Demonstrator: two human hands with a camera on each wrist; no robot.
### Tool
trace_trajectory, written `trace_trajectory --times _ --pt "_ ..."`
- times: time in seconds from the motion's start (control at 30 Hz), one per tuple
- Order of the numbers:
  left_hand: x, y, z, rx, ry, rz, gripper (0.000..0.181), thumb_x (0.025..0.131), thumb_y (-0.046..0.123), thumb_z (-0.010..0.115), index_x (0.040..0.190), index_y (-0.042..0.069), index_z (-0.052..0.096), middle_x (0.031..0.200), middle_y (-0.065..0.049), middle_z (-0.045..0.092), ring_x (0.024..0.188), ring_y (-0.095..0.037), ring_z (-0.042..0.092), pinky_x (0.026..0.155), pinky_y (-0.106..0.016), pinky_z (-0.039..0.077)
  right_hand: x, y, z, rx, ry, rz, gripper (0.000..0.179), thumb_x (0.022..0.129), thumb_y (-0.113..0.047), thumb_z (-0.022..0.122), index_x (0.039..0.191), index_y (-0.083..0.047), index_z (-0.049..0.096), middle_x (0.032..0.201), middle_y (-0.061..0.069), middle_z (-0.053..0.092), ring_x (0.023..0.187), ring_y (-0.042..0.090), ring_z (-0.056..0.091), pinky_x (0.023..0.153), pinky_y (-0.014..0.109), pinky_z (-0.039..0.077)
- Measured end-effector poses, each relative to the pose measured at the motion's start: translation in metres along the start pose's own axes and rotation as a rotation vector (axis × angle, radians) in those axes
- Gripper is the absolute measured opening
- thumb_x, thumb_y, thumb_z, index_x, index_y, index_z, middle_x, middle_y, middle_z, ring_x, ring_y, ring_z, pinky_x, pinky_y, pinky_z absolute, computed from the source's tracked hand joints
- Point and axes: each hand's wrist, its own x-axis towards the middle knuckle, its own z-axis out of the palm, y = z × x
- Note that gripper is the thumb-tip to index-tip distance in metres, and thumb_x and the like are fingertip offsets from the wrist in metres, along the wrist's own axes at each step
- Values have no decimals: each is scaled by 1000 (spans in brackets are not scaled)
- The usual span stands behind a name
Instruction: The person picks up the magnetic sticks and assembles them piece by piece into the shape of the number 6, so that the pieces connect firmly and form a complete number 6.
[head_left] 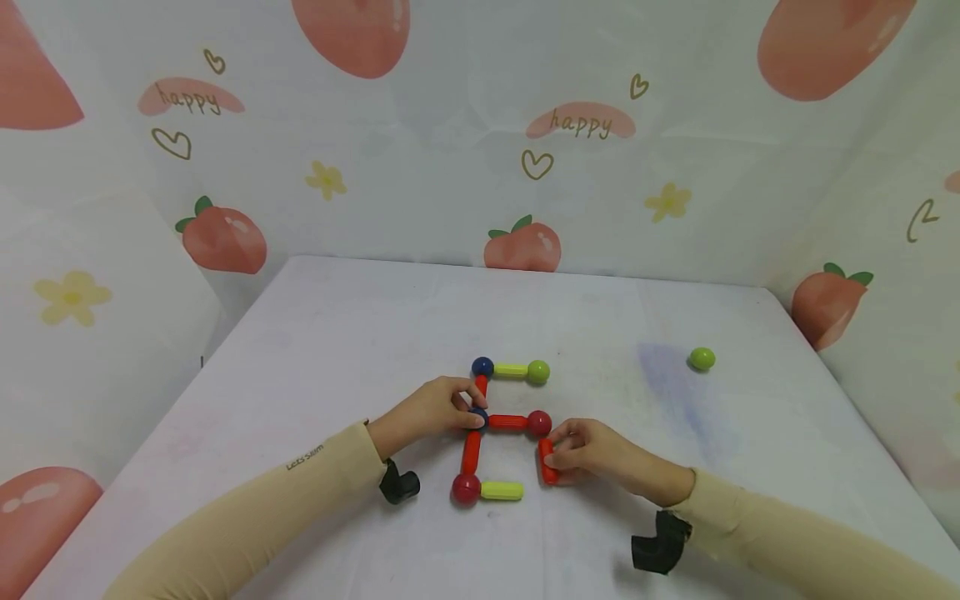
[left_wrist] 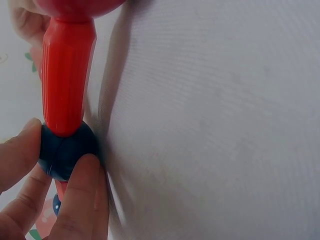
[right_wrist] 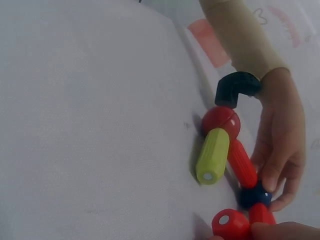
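A flat figure of magnetic rods and balls lies on the white table point(head_left: 600, 533). My left hand point(head_left: 442, 404) pinches its middle blue ball point(left_wrist: 65, 152) between thumb and fingers. From that ball a red rod point(head_left: 508, 422) runs right to a red ball point(head_left: 539, 423). My right hand point(head_left: 588, 450) grips a separate-looking red rod point(head_left: 548, 465) just below this red ball; whether the two touch I cannot tell. In the right wrist view the held rod's pale metal tip point(right_wrist: 224, 219) faces the camera.
Above, another blue ball point(head_left: 483, 367) carries a yellow-green rod point(head_left: 511, 370) and a green ball point(head_left: 538, 372). Below, a red ball point(head_left: 466, 489) bears a yellow-green rod point(right_wrist: 212, 157) with a free end. A loose green ball point(head_left: 702, 359) lies at the far right.
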Motion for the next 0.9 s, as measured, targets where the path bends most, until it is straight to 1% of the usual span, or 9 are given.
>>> trace_trajectory --times 0.1,0.4,0.53,0.7,0.9 --pt "0 0 0 -3 0 1 19 79 20 74 96 20 66 82 -4 59 73 -16 54 60 -22 44 2 -3 2 0 8 43 33 84 -10 66 109 5 51 86 5 63 76 11 64 73 31 57" --pt "2 -2 1 -6 -2 -2 19 79 20 74 96 21 66 82 -5 59 74 -16 54 60 -23 45 7 -9 4 7 29 128 27 85 -11 66 104 3 53 87 5 64 75 11 63 74 29 57" --pt "2 -2 0 -15 -4 0 19 79 20 74 96 20 67 82 -5 59 74 -16 54 60 -23 45 8 -10 4 7 35 143 26 85 -12 66 103 2 53 86 5 64 74 11 63 73 27 57" --pt "0 0 0 -4 -4 1 19 79 20 74 97 21 66 82 -5 59 74 -16 54 60 -23 44 9 -10 4 0 50 169 27 83 -13 69 101 0 54 84 5 65 71 10 64 70 26 57" --pt "0 0 -1 0 -7 5 20 79 20 74 97 21 67 82 -4 59 74 -16 54 61 -23 44 12 -10 4 -42 57 172 28 81 -16 72 98 -1 55 77 3 67 63 10 65 65 24 56"
